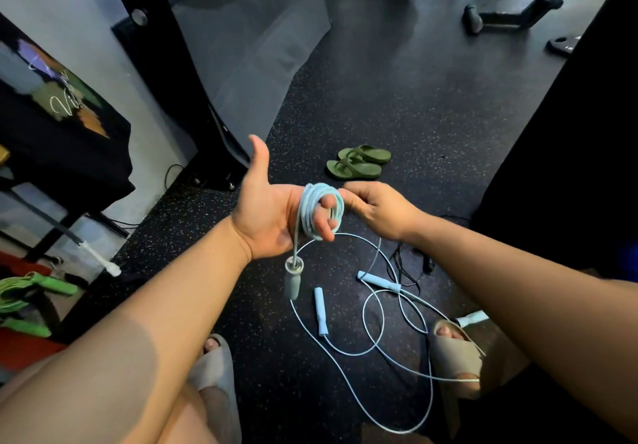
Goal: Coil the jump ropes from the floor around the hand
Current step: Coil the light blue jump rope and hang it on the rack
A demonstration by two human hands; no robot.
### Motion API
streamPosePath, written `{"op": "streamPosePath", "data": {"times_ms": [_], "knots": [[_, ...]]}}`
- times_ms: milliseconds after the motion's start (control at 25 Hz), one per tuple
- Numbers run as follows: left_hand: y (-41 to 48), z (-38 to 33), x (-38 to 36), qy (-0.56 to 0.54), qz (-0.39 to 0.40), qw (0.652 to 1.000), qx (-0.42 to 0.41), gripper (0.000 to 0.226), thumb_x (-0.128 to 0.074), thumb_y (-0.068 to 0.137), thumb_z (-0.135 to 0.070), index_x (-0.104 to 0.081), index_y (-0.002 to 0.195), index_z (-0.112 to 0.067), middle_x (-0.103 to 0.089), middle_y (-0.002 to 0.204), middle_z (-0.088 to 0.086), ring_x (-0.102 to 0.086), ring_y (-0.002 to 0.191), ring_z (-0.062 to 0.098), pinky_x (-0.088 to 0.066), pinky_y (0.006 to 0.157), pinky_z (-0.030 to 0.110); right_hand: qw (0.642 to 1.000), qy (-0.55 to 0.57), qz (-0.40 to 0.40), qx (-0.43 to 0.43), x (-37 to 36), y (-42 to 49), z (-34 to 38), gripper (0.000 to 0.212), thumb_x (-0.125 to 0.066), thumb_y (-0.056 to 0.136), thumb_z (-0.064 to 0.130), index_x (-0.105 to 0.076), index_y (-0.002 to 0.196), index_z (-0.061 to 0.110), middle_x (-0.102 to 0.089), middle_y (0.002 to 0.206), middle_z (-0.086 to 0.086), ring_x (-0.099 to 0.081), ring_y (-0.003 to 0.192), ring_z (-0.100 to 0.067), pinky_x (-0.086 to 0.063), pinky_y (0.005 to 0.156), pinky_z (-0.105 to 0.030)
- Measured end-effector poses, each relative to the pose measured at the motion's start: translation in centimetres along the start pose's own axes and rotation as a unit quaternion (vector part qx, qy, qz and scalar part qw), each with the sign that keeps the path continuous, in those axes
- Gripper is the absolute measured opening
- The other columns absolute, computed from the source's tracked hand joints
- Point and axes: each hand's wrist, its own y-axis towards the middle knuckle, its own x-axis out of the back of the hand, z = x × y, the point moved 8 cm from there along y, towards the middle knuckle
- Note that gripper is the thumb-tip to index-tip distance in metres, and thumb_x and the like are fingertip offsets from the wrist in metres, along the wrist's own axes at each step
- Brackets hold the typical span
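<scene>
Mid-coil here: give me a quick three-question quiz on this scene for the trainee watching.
1. True or false: the blue coil is wound around the fingers of the left hand.
2. What is the right hand doing? A) pinching the blue coil B) gripping a handle C) hanging idle
3. Fill in: the grey handle dangles from the coil, below the ___ hand.

Key: 1 true; 2 A; 3 left.
</scene>
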Motion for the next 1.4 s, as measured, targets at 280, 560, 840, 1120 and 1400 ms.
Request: {"op": "streamPosePath", "data": {"times_ms": [280, 560, 840, 1120, 1400], "knots": [[-1.7, -4.4, 3.6, -0.179, -0.113, 0.951, -0.226, 0.115, -0.021, 0.071, -0.098, -0.057, 0.112, 0.003, -0.065, 0.097, 0.013, -0.065, 0.103, 0.035, -0.056, 0.091, 0.042, 0.991, 0.033, 0.121, -0.048, -4.7, -1.4, -0.4, 0.028, -0.045, 0.105, 0.034, -0.061, 0.087, 0.019, -0.05, 0.058, 0.002, -0.053, 0.052, -0.014, -0.055, 0.059, -0.045], [-1.2, -3.7, 6.4, 0.019, -0.27, 0.944, -0.188, 0.115, 0.002, 0.083, -0.086, -0.051, 0.125, 0.008, -0.072, 0.109, 0.027, -0.069, 0.111, 0.038, -0.045, 0.107, 0.044, 0.978, -0.138, 0.146, 0.063, -4.3, -1.6, 4.6, 0.033, -0.045, 0.104, 0.038, -0.066, 0.098, 0.013, -0.059, 0.071, 0.007, -0.053, 0.062, -0.005, -0.038, 0.058, -0.018], [1.2, 1.6, 4.4, 0.272, -0.142, 0.95, 0.061, 0.133, 0.018, 0.071, -0.091, -0.075, 0.098, 0.0, -0.069, 0.11, 0.034, -0.066, 0.114, 0.036, -0.026, 0.12, 0.044, 0.968, -0.193, 0.028, 0.155, -0.5, -0.7, 7.2, 0.042, -0.054, 0.096, 0.052, -0.065, 0.078, 0.016, -0.061, 0.062, 0.003, -0.048, 0.052, -0.015, -0.038, 0.051, -0.032], [1.0, 2.4, 1.5, 0.128, -0.034, 0.987, 0.094, 0.123, 0.005, 0.066, -0.098, -0.063, 0.084, 0.003, -0.063, 0.075, 0.021, -0.066, 0.071, 0.037, -0.054, 0.085, 0.043, 0.99, -0.058, -0.028, 0.127, 1.4, 0.2, 3.9, 0.035, -0.066, 0.091, 0.043, -0.062, 0.076, 0.012, -0.057, 0.063, -0.002, -0.05, 0.058, -0.016, -0.041, 0.056, -0.033], [0.3, 0.1, 1.0, -0.043, -0.02, 0.999, 0.002, 0.123, -0.003, 0.057, -0.105, -0.063, 0.079, 0.0, -0.06, 0.058, 0.011, -0.059, 0.066, 0.029, -0.052, 0.08, 0.033, 1.0, 0.0, -0.026, -0.005, -0.1, 0.2, -0.4, 0.033, -0.048, 0.103, 0.037, -0.055, 0.074, 0.022, -0.045, 0.062, 0.008, -0.041, 0.057, -0.003, -0.041, 0.059, -0.031]]}}
